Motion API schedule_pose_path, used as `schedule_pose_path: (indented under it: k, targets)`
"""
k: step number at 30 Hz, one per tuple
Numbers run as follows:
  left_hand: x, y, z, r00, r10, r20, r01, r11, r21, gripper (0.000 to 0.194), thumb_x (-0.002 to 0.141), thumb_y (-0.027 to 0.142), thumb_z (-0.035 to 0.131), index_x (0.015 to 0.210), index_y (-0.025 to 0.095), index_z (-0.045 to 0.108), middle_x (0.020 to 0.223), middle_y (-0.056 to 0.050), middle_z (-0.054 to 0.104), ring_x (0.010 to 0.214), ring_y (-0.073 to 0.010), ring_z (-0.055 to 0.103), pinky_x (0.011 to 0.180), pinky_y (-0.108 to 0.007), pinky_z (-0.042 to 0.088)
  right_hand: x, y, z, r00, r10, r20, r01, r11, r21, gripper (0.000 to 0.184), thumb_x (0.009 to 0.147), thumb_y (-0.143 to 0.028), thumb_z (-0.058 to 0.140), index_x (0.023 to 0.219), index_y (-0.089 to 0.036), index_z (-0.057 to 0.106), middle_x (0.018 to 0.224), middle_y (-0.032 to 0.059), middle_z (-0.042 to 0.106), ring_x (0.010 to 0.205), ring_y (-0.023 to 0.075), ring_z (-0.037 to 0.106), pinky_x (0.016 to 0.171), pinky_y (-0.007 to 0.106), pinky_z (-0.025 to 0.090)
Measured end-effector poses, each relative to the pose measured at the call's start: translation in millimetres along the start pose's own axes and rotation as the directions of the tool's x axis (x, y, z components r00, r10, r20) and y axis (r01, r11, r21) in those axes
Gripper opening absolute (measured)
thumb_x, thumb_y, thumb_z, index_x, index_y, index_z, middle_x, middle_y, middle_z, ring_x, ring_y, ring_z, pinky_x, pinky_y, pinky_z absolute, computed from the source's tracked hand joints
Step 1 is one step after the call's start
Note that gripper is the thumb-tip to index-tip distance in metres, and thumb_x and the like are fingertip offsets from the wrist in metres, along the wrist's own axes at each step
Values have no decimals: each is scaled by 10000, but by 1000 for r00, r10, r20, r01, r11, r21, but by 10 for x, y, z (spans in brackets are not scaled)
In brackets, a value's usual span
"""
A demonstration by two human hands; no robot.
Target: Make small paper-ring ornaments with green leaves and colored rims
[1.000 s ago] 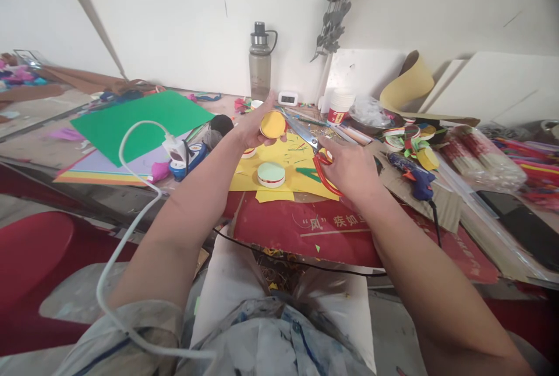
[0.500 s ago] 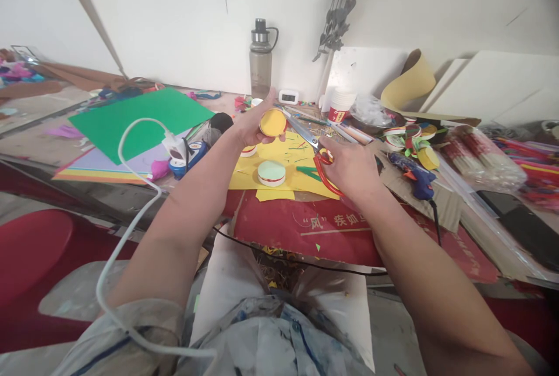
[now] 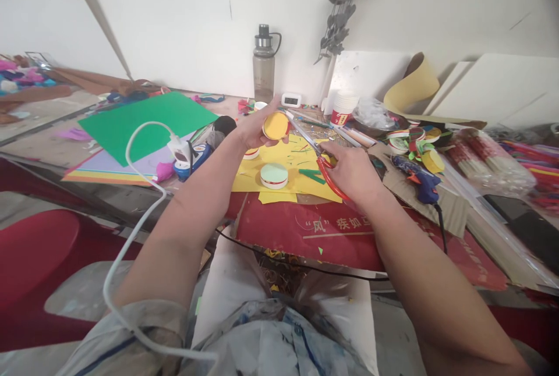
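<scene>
My left hand (image 3: 255, 128) is closed around a small round piece with a yellow paper face (image 3: 276, 125), held up above the table. A pair of red-handled scissors (image 3: 326, 175) is in my right hand (image 3: 349, 166), its blades pointing up and left toward the yellow piece's edge. Whether the blades touch that edge I cannot tell. Beneath both hands lies yellow paper (image 3: 244, 183) strewn with thin green offcuts. On it rest a round white-sided piece with a pale green top (image 3: 274, 174) and a green paper strip (image 3: 311, 174).
A water bottle (image 3: 264, 67) and a small digital clock (image 3: 291, 100) stand by the wall. Paper cups (image 3: 344, 108) are behind my right hand. A blue glue gun (image 3: 421, 181) lies to the right on cardboard. Green paper (image 3: 144, 123) and a white cable (image 3: 131, 216) are on the left.
The yellow-faced piece has turned slightly in my left hand. The scissors stay beside its edge in my right hand. The whole view has shifted a little.
</scene>
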State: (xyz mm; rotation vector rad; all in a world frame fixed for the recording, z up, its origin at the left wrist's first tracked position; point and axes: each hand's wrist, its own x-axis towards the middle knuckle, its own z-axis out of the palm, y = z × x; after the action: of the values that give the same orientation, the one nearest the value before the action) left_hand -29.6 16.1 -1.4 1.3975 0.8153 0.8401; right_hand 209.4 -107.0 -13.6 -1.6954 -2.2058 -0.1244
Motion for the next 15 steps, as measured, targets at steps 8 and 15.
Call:
schedule_pose_path:
  k: [8,15]
  targets:
    - [-6,3,-13,1000,-3,23,2,1000,11,879,911,917,421,1109,123,743,543,-93,634,379,-138,531,366,-233,400,9,68,37,998,-47,-48,53,991,123,419,969,-229,617,1357,-269,769,1139,100,840,963,303,777,811,357,573]
    - [28,-38,-29,986,97,133,-91,995,-45,960,853,960,451,1276,139,713,608,-108,673,460,-182,607,416,-276,477,33,137,162,986,-51,-161,104,933,344,339,943,-258,655,1244,-257,811,1142,107,834,1046,326,778,920,406,607]
